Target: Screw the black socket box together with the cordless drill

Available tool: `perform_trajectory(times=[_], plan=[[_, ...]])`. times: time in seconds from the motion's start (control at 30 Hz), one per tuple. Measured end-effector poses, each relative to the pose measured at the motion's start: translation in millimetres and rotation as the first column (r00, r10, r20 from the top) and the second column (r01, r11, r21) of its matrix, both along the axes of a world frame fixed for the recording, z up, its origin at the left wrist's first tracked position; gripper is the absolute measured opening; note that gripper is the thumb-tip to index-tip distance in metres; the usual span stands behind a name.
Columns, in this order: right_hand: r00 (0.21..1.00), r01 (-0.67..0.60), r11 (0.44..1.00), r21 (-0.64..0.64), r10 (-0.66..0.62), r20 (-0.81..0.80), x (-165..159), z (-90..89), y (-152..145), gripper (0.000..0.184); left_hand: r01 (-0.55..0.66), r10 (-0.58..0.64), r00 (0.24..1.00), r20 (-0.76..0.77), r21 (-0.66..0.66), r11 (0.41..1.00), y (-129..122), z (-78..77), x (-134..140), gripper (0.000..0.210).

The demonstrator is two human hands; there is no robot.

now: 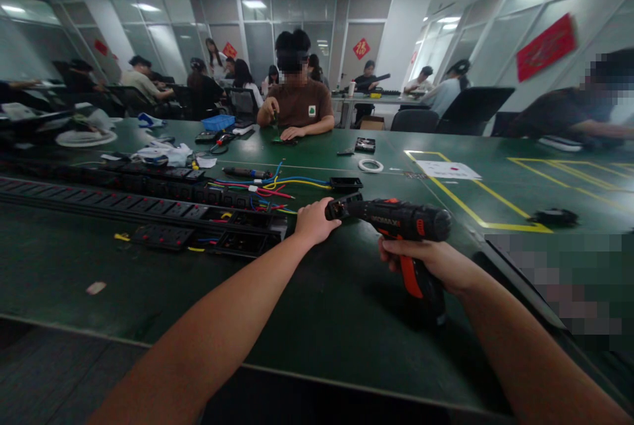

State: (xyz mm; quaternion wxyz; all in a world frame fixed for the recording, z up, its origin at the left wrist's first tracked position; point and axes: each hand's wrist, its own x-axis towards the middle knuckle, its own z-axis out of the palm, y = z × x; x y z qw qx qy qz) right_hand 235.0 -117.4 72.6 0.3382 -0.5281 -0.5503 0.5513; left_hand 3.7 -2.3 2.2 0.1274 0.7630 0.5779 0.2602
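Note:
My right hand [421, 257] is wrapped round the grip of a black and orange cordless drill [403, 219], which points left. Its front end reaches a small black plastic housing [352, 200]; whether a bit touches it I cannot make out. My left hand [317, 220] grips that housing at its left end and holds it tilted on the table. Behind it lies another open black housing [347, 183], joined to blue and yellow wires [302, 181]. Left of my hand, long black socket strips [163, 204] lie side by side, with a short socket piece [162, 236] in front.
The green table [238, 309] carries a roll of white tape [370, 165], a paper sheet [450, 171], a blue tray [218, 123] and a dark part [555, 216] by yellow tape lines. Across it a person [297, 98] handles a small piece; others sit behind and to the right.

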Motion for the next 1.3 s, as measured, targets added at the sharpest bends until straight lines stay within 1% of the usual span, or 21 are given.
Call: perform_trajectory(times=[0.23, 0.37, 0.53, 0.73, 1.3], plan=[[1.000, 0.011, 1.000, 0.004, -0.011, 0.003, -1.2, 0.4, -1.1, 0.042, -0.004, 0.004, 1.000, -0.003, 0.005, 1.000, 0.1, -1.9, 0.5, 0.061], [1.000, 0.010, 1.000, 0.015, -0.010, 0.004, -0.7, 0.3, -0.4, 0.041, -0.003, 0.003, 1.000, 0.000, 0.001, 1.000, -0.4, -1.3, 0.4, 0.060], [0.999, -0.009, 1.000, 0.028, 0.008, 0.045, 0.3, 0.2, 0.0, 0.040, -0.002, 0.002, 1.000, 0.003, 0.004, 1.000, -1.5, -0.3, 0.2, 0.059], [0.999, 0.004, 0.999, 0.034, -0.006, 0.053, 1.5, -1.8, 0.0, 0.041, 0.008, -0.008, 1.000, 0.003, -0.010, 1.000, -2.2, 1.6, -0.4, 0.060], [0.996, -0.010, 0.998, 0.069, 0.004, 0.089, 1.3, -1.1, 1.2, 0.039, 0.003, -0.003, 1.000, 0.008, 0.002, 1.000, 0.7, -1.3, 0.1, 0.061]])
